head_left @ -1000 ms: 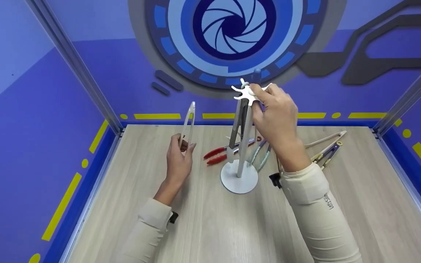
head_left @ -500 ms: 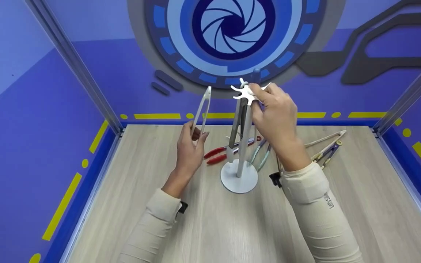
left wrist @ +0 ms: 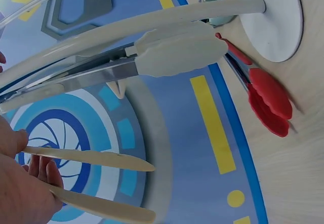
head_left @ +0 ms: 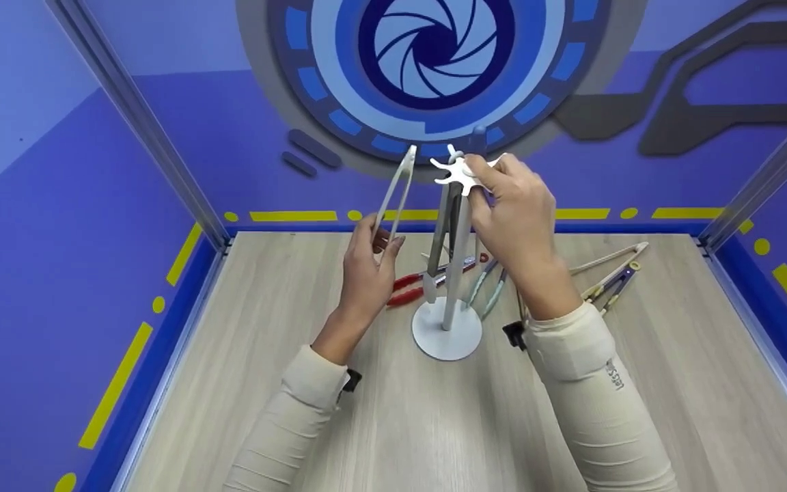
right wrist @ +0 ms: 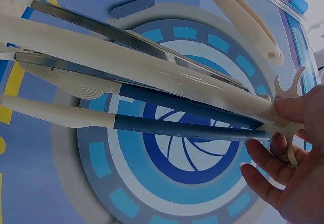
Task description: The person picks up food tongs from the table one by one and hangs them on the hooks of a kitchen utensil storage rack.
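Observation:
My left hand (head_left: 366,273) holds a pair of cream tongs (head_left: 410,160) upright, hinge end up, arms spread apart. In the left wrist view the cream tongs' (left wrist: 96,157) blunt ends point away from the hand. My right hand (head_left: 520,219) grips the hooked top (head_left: 457,175) of a white utensil stand (head_left: 457,273), thumb on the hub. Metal tongs with pale tips (left wrist: 179,52) hang from the stand beside its pole. Blue-handled tongs (right wrist: 187,128) with white tips hang there too, in the right wrist view. The cream tongs' hinge is left of the hooks, apart from them.
The stand's round base (head_left: 447,338) rests on the wooden table (head_left: 264,342). Red-tipped tongs (head_left: 406,295) and teal tongs (head_left: 494,301) lie behind it. Farther right lie beige tongs (head_left: 632,256) and purple-and-yellow tongs (head_left: 617,283). A blue wall (head_left: 188,150) stands behind.
My left hand has moved up and to the right, bringing the cream tongs closer to the hooked top. My right hand has kept its grip on the stand.

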Available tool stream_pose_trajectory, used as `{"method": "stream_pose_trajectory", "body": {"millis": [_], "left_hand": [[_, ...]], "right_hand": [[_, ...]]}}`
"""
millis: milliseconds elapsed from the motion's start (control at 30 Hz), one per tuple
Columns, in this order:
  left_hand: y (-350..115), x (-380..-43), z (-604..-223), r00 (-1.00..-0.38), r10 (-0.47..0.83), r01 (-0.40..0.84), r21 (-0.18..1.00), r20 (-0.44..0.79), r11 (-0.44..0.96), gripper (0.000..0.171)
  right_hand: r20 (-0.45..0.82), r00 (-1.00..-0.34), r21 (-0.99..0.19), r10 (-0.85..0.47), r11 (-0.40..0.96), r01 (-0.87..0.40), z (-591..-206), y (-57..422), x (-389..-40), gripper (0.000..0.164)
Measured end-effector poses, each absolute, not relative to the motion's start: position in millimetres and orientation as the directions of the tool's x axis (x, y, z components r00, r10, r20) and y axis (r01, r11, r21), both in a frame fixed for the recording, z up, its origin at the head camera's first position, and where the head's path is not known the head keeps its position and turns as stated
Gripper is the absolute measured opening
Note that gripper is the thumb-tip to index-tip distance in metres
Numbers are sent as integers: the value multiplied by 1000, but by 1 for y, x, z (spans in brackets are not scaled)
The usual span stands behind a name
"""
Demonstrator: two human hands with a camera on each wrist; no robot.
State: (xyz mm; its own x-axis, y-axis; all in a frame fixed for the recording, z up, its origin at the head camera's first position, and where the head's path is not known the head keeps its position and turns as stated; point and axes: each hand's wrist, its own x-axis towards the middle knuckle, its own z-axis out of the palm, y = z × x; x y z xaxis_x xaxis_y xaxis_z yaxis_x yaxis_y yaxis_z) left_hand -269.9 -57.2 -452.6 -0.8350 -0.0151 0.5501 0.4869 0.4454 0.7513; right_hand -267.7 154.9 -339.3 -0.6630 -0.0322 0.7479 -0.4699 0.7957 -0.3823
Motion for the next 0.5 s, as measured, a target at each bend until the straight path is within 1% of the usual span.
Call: {"method": "stream_pose_trajectory", "body": {"millis": [167,500], "left_hand": [[-52,-269,-445,-834,1,494,746,552,446,42],[-47,-270,-439,-832,17,499,735,555,459,45]], "right_hand": [[738,-674,-392,-31,793,-466,-339,155,-267,32],[748,-662,-383,-38,791,-478,-339,155,-267,34]]}}
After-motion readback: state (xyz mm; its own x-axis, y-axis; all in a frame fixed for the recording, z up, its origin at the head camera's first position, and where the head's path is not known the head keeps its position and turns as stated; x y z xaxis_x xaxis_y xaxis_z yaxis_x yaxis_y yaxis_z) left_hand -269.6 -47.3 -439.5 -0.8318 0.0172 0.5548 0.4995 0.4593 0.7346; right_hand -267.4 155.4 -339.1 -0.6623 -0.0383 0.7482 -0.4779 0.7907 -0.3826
